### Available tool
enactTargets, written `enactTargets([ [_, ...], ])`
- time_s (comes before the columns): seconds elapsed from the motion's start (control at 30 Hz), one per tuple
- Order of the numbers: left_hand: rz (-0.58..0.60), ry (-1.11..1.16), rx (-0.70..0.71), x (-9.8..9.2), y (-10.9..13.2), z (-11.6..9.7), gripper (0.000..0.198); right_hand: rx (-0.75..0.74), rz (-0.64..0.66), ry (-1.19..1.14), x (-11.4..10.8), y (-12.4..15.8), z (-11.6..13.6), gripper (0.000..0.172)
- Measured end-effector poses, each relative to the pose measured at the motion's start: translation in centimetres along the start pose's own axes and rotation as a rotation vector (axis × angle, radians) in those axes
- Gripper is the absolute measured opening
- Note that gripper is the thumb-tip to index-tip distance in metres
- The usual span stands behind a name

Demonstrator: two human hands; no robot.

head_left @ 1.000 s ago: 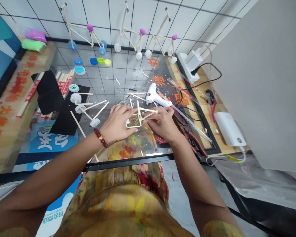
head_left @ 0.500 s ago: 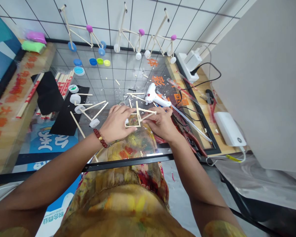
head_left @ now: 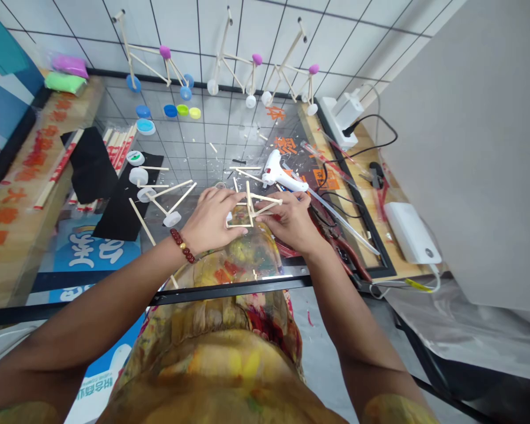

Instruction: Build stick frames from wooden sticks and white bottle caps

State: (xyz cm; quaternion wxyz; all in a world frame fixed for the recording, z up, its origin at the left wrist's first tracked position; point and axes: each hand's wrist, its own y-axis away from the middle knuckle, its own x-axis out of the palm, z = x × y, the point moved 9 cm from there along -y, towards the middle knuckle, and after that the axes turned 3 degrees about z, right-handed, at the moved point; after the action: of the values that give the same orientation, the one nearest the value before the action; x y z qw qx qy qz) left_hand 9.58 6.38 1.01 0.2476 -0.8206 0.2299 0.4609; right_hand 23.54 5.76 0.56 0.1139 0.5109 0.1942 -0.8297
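Note:
Between my hands is a small frame of joined wooden sticks [head_left: 249,206], held just above the glass tabletop. My left hand [head_left: 215,219] is closed on its left side, where a white bottle cap shows partly behind the fingers. My right hand [head_left: 294,219] pinches the right end of the same frame, its fingertips partly hidden. A white glue gun [head_left: 279,174] lies just beyond my right hand. To the left, a second stick frame with white caps [head_left: 172,219] rests on the table, and a loose stick [head_left: 142,221] lies near my left wrist.
Several finished stick models with pink balls [head_left: 257,59] stand along the back edge. Coloured caps [head_left: 170,111], black sheets [head_left: 90,162] and packed chopsticks [head_left: 122,147] lie left. Red-handled pliers [head_left: 351,259], a power strip [head_left: 338,123] and a white box [head_left: 411,232] are right.
The whole view has shifted slightly, so things sit a little lower and further right. Both hands keep their hold on the stick frame, with hardly any movement.

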Motion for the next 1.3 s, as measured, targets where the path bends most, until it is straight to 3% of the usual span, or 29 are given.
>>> enactTargets([
  [0.17,-0.014,-0.006,0.008,-0.1,0.1,0.0,0.060,0.035,-0.059,0.051,-2.5,1.3,-0.3,0.026],
  [0.33,-0.038,-0.009,0.019,-0.3,0.2,0.0,0.067,0.185,-0.203,0.115,-6.5,5.5,-1.4,0.021],
  [0.5,-0.050,-0.008,-0.001,-0.6,0.3,0.1,0.072,0.253,-0.139,0.134,-6.0,8.5,-2.1,0.020],
  [0.6,-0.041,-0.011,-0.007,-0.7,0.4,0.1,0.072,0.284,-0.185,0.146,-6.5,8.9,-2.9,0.022],
  [0.73,-0.042,-0.029,-0.006,-0.7,0.4,0.0,0.072,0.335,-0.253,0.174,-8.7,7.6,-4.6,0.020],
  [0.87,-0.043,-0.048,-0.009,-0.7,0.5,0.1,0.074,0.299,-0.259,0.128,-9.9,3.7,-5.7,0.018],
  [1.07,-0.053,-0.006,-0.029,-0.9,0.5,0.2,0.076,0.082,0.083,0.180,-5.2,-3.5,-5.7,0.033],
  [1.3,-0.008,0.010,-0.055,-0.9,0.7,0.0,0.084,0.059,0.186,0.314,-3.1,-5.4,-6.3,0.032],
])
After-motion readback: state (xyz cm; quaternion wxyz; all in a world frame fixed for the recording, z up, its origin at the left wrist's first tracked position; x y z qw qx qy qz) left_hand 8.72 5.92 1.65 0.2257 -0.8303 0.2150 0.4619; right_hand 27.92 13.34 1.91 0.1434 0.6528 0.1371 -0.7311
